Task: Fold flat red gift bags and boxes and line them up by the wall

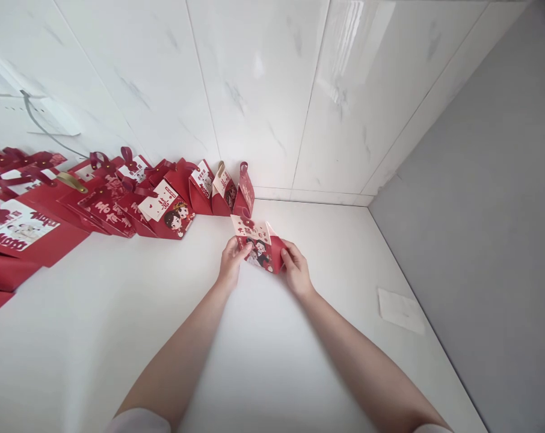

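Note:
A red and cream paper gift box (260, 251), printed with a cartoon couple and lettering, is held between my two hands over the white surface. My left hand (231, 261) grips its left side, thumb on the printed front. My right hand (296, 267) pinches the plain red side at the right edge. A dark red ribbon loop shows at the box's top. Just behind it stands a narrow red box (245, 191) with a ribbon handle, and beside that a cream and red box (224, 189).
Several more red gift boxes (175, 210) with ribbon handles line the wall to the left. A large red box with a white label (20, 225) lies at far left. A white paper piece (401, 310) is on the right. Marble-look tiles (258, 90) and a grey wall (489, 198) bound the surface.

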{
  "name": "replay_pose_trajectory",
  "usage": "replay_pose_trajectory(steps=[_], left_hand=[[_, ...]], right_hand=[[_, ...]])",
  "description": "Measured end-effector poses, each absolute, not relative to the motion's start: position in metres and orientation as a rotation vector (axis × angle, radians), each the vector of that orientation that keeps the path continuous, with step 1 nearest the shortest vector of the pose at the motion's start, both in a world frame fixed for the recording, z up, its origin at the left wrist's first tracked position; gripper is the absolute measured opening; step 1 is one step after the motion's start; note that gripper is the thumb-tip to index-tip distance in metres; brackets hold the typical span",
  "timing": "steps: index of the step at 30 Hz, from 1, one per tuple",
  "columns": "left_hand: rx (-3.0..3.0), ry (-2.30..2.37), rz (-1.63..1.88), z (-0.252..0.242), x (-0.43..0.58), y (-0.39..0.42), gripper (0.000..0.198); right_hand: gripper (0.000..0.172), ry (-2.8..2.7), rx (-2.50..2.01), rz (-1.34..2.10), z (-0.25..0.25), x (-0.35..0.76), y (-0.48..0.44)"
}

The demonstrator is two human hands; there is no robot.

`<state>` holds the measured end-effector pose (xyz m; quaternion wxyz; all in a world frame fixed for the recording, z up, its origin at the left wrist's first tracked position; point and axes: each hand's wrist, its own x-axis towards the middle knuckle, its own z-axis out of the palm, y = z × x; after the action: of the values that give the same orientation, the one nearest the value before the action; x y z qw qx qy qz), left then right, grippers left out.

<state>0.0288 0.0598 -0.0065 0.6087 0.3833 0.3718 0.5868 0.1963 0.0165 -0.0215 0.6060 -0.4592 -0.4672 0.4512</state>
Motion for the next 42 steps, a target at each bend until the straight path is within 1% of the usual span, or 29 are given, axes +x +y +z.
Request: replay_pose_trajectory(steps=[2, 5, 6, 9, 10, 14, 15, 16, 22, 26, 30, 37, 42], left_hand=[[0.956, 0.878, 1.421, -0.009, 0.029, 0.062, 0.045], [0.929, 0.945, 1.549, -0.013, 0.028, 0.066, 0.062], [0.916, 0.954, 1.563, -0.014, 0.027, 0.067, 0.064], [0.988, 0.856, 1.493, -0.014, 0.024, 0.067, 0.059], [1.043, 0.808, 1.457, -0.013, 0.023, 0.067, 0.063], [1.28, 0.814, 1.326, -0.009, 0.022, 0.062, 0.096], [1.316, 0.844, 1.309, -0.008, 0.022, 0.062, 0.098], [1.333, 0.866, 1.302, -0.007, 0.023, 0.061, 0.095], [1.168, 0.816, 1.354, -0.006, 0.024, 0.061, 0.066], [0.885, 0.765, 1.347, -0.007, 0.023, 0.059, 0.056], [0.704, 0.733, 1.409, -0.002, 0.023, 0.058, 0.046], [0.673, 0.683, 1.419, 0.002, 0.023, 0.059, 0.044], [0.653, 0.709, 1.414, 0.0, 0.022, 0.06, 0.043]], right_hand=[[0.037, -1.17, -1.113, 1.057, -0.025, 0.196, 0.016], [0.034, -1.251, -1.164, 1.067, -0.027, 0.196, 0.014], [0.033, -1.261, -1.169, 1.08, -0.028, 0.195, 0.013], [0.033, -1.25, -1.144, 1.133, -0.027, 0.194, 0.011], [0.035, -1.239, -1.125, 1.145, -0.027, 0.194, 0.011], [0.043, -1.186, -1.028, 1.199, -0.026, 0.198, 0.011], [0.043, -1.171, -0.995, 1.222, -0.025, 0.199, 0.011], [0.043, -1.158, -0.962, 1.244, -0.025, 0.2, 0.011], [0.032, -1.171, -0.906, 1.249, -0.02, 0.202, 0.01], [0.028, -1.175, -0.928, 1.217, -0.02, 0.202, 0.011], [0.03, -1.144, -0.969, 1.194, -0.024, 0.202, 0.013], [0.027, -1.14, -0.993, 1.205, -0.022, 0.202, 0.013], [0.028, -1.16, -0.994, 1.197, -0.023, 0.201, 0.013]])
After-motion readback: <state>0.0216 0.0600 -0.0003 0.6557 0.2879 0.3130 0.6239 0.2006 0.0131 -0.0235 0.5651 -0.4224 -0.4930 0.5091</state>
